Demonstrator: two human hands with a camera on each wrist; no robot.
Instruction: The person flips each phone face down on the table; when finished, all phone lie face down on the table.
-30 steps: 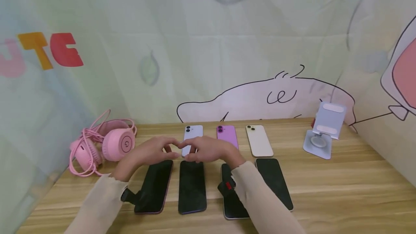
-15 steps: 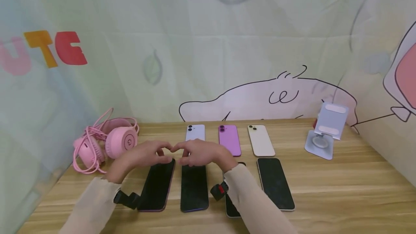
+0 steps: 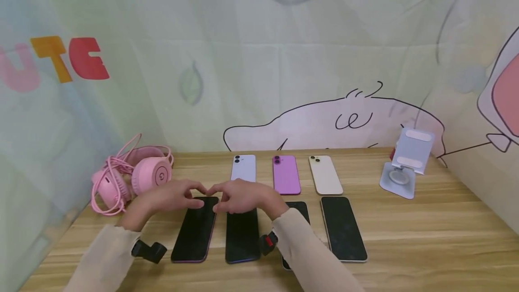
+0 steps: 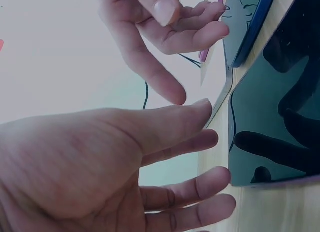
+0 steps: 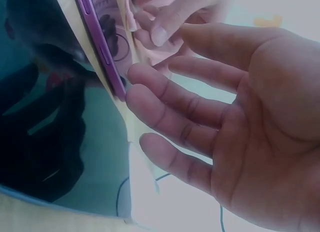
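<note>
My left hand (image 3: 170, 198) hovers over the top of the leftmost dark-screened phone (image 3: 194, 233), fingers loosely bent and holding nothing. Beside it, my right hand (image 3: 245, 195) is above the upper end of a second phone (image 3: 242, 240), covering its top edge; it holds nothing either. The two index fingertips come together in the head view; whether they touch I cannot tell. In the left wrist view the palm of the left hand (image 4: 95, 157) faces a glossy phone screen (image 4: 280, 112). The right wrist view has the right hand's relaxed fingers (image 5: 175, 159) near another dark screen (image 5: 100, 157).
A third phone (image 3: 299, 211), partly under the right sleeve, and a fourth (image 3: 344, 231) lie screen up. Behind lie white (image 3: 244, 168), purple (image 3: 286, 175) and cream (image 3: 325, 175) phones, backs up. Pink headphones (image 3: 152, 175) stand left, a phone stand (image 3: 411, 152) right.
Both hands have moved left and slightly towards me, still close together. More of the purple phone and the rightmost dark phone now shows. The phones lie where they were.
</note>
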